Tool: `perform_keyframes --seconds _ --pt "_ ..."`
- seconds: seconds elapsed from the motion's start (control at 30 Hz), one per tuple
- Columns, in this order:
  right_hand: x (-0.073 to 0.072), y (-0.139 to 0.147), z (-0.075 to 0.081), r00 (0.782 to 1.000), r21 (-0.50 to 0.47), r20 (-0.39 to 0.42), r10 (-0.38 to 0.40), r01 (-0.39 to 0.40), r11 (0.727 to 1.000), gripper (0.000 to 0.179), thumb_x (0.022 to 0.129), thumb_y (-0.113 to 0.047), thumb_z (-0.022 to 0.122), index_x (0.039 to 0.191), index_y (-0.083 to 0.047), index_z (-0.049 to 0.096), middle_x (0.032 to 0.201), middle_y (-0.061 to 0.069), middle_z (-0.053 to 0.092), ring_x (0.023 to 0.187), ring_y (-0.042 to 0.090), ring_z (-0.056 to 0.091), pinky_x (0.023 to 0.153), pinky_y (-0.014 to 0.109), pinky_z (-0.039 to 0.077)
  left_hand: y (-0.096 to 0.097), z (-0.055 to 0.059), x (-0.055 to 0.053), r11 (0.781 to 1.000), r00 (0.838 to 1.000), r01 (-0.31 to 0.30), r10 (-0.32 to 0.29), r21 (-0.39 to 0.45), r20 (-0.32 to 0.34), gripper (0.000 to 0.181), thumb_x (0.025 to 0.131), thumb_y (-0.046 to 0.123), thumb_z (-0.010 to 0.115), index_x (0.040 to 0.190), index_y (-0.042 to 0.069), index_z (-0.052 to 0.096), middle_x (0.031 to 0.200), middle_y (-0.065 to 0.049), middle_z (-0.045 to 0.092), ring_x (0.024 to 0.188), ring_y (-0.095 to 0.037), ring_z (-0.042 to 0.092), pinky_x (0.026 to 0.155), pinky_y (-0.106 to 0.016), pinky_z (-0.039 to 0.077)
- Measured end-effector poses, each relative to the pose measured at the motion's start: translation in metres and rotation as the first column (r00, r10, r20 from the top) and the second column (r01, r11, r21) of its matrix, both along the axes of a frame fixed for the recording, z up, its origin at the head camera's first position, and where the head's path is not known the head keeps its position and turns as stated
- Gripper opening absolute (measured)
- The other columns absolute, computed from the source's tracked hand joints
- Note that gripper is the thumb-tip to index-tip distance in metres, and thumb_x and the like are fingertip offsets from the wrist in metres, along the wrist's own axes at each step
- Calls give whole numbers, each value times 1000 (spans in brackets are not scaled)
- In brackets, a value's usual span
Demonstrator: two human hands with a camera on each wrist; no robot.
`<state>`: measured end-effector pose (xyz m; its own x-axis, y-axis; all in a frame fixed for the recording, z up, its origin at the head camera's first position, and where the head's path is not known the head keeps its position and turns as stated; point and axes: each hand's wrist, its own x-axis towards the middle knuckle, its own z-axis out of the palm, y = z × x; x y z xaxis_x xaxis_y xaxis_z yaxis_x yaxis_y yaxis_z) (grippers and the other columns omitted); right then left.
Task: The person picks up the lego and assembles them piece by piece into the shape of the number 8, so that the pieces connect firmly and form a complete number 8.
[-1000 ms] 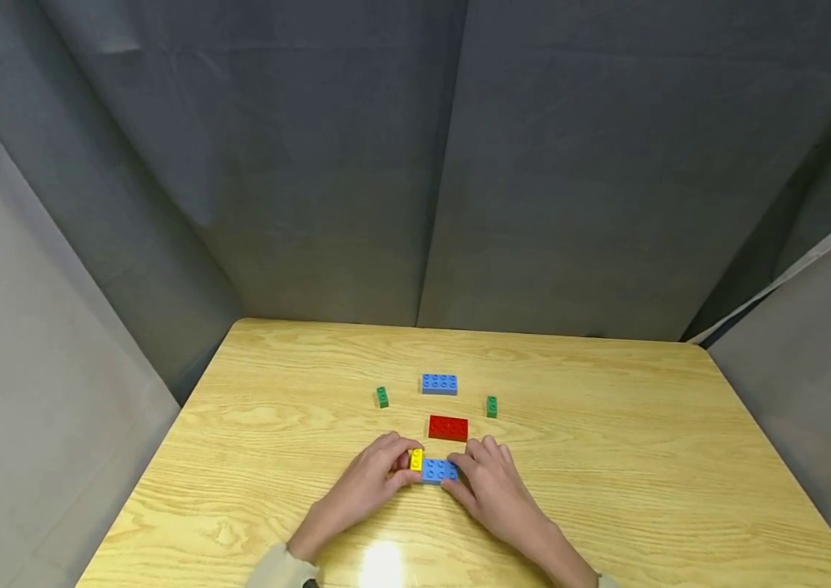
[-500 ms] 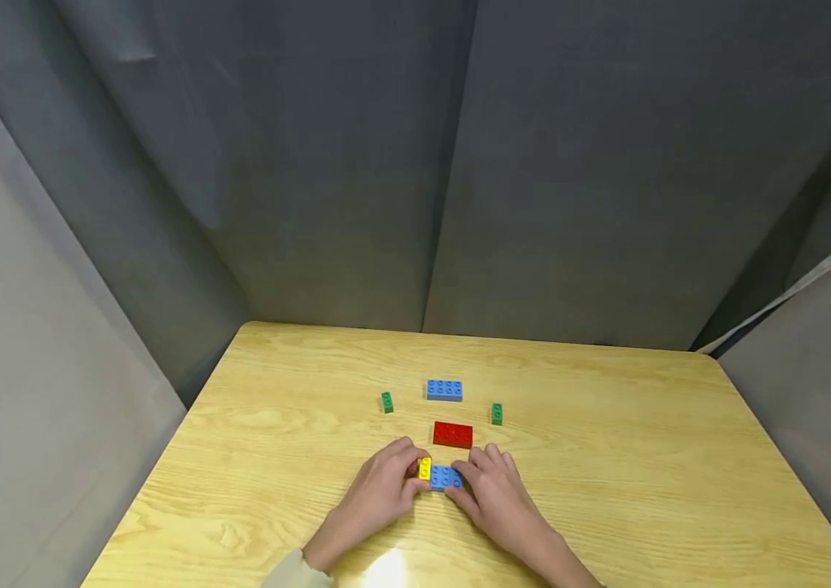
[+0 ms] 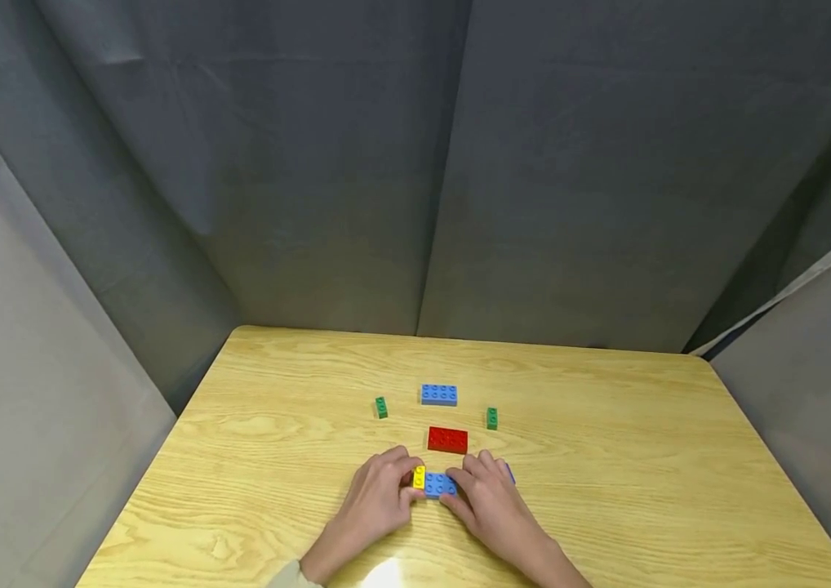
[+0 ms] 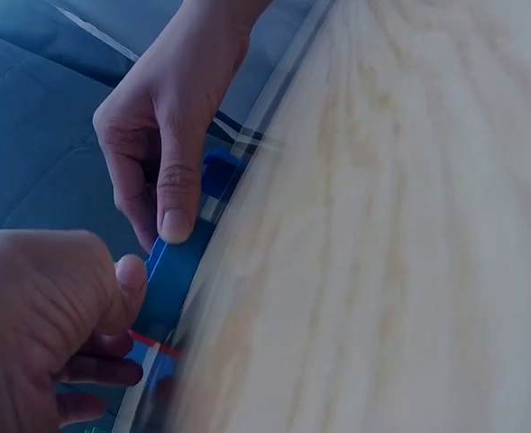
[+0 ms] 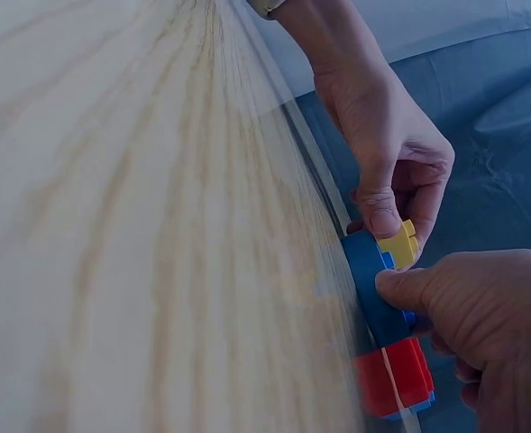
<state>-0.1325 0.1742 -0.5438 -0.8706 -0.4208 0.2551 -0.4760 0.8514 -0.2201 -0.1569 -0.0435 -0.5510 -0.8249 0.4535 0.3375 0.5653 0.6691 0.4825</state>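
A small yellow brick sits on the left end of a blue brick near the front of the table. My left hand pinches the yellow brick between thumb and fingers. At the opposite end, my right hand grips the blue brick, thumb at the near side and fingers at the far side. The right wrist view shows the yellow brick raised above the blue brick. Just beyond the right hand's fingers, part of another blue piece peeks out, mostly hidden by that hand.
Behind the hands lies a red brick, with a second blue brick farther back. Small green bricks lie to the left and right of these. Grey curtains surround the wooden table.
The head view has shifted slightly. Both hands keep their hold on the yellow and blue bricks, and a blue piece now shows beyond the right hand.
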Motion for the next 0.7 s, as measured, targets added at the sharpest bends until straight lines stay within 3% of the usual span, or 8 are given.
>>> perform_keyframes --seconds 0.1,0.17,0.27,0.33,0.47,0.7 --pt "0 0 0 1000 -2 -1 -1 1 1000 37 93 -42 79 113 -12 79 85 -12 52 82 11 36 74 30 30 -1 -2 1 1000 1000 -6 6 2 9 22 83 17 88 101 10 77 76 10 48 62 -1 38 54 -17 35" --pt "0 0 0 1000 -3 2 -2 2 1000 37 93 -43 78 113 -11 79 85 -12 51 81 10 36 74 29 30 -3 -3 0 999 997 6 -10 43 75 21 85 17 87 102 11 76 77 9 48 64 -1 40 56 -17 36" --pt "0 0 0 1000 -14 12 -2 2 1000 37 93 -42 79 113 -11 79 84 -12 50 81 11 35 75 30 29 -7 -8 -4 986 978 33 -66 165 199 22 87 16 86 105 12 74 79 5 51 69 -4 46 60 -18 41" --pt "0 0 0 1000 -21 23 1 -1 1000 37 93 -42 79 112 -11 79 83 -12 50 81 11 36 75 30 30 -11 -14 -7 964 959 49 -119 262 259 26 87 16 86 109 11 73 82 2 54 73 -6 50 64 -19 45" --pt "0 1 1 999 -30 34 13 -12 999 36 92 -42 80 110 -11 79 83 -12 50 81 11 35 75 29 30 -16 -23 -11 935 949 78 -176 346 262 30 87 20 87 112 12 73 84 0 56 77 -8 52 68 -20 47" --pt "-5 10 8 997 -38 60 50 -48 998 32 91 -39 82 109 -13 80 84 -13 49 82 10 34 76 29 30 -13 -25 -12 930 953 96 -189 356 236 31 89 26 85 114 11 75 86 1 58 76 -9 51 67 -19 45"
